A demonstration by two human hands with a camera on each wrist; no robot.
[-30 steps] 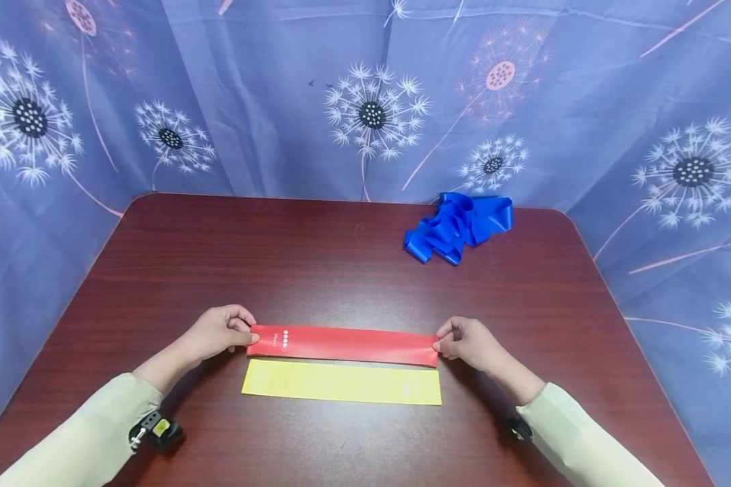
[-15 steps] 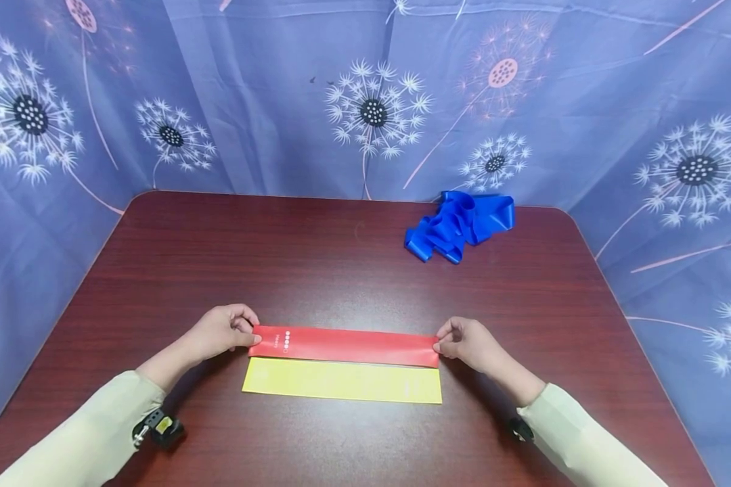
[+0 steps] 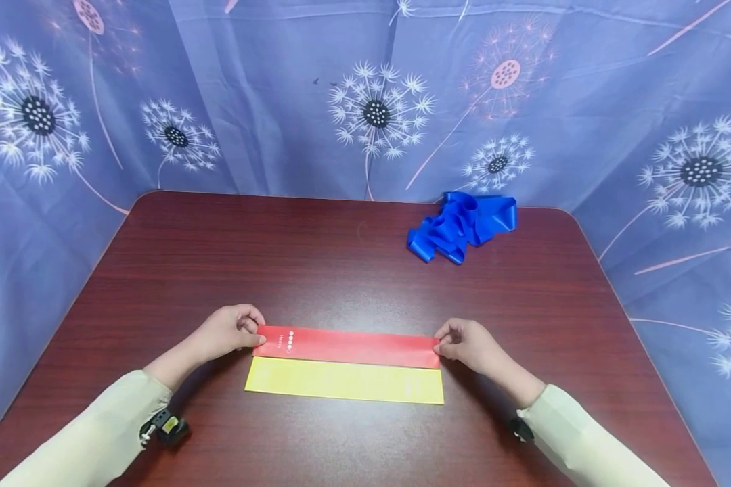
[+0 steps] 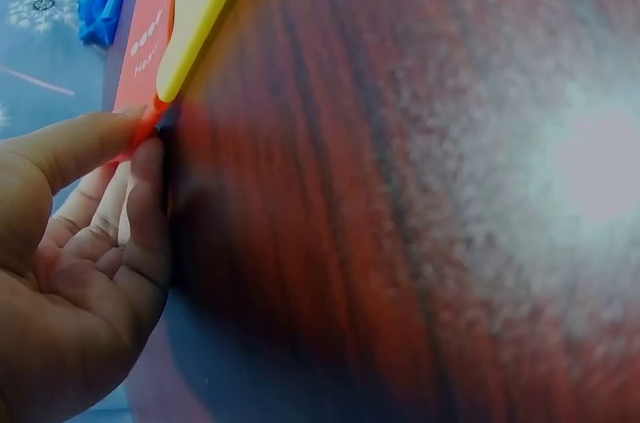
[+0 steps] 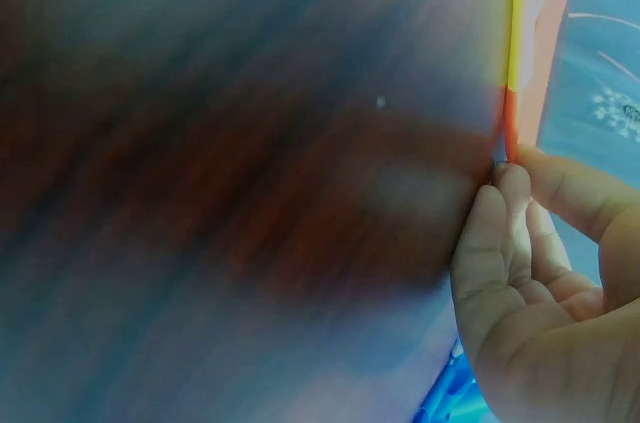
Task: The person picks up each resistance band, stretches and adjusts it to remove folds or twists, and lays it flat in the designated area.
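A red resistance band (image 3: 347,346), printed with white dots and the word "Heavy" near its left end, lies flat just behind a yellow resistance band (image 3: 344,380). My left hand (image 3: 228,333) pinches the red band's left end between thumb and fingers. At the other end, my right hand (image 3: 470,343) pinches the red band the same way. The two bands lie edge to edge, and the yellow one is touched by neither hand. In the left wrist view the thumb (image 4: 90,143) presses on the red end from above.
A crumpled blue band (image 3: 463,226) sits near the back right of the brown wooden table (image 3: 268,257). Behind and beside the table hangs a blue curtain (image 3: 268,88) with dandelion prints. A small black device (image 3: 169,427) is strapped at the left wrist.
The red band's left end has shifted slightly to the right with my left hand. My right hand stays nearly still, pinching its end. The whole view has drifted a little.
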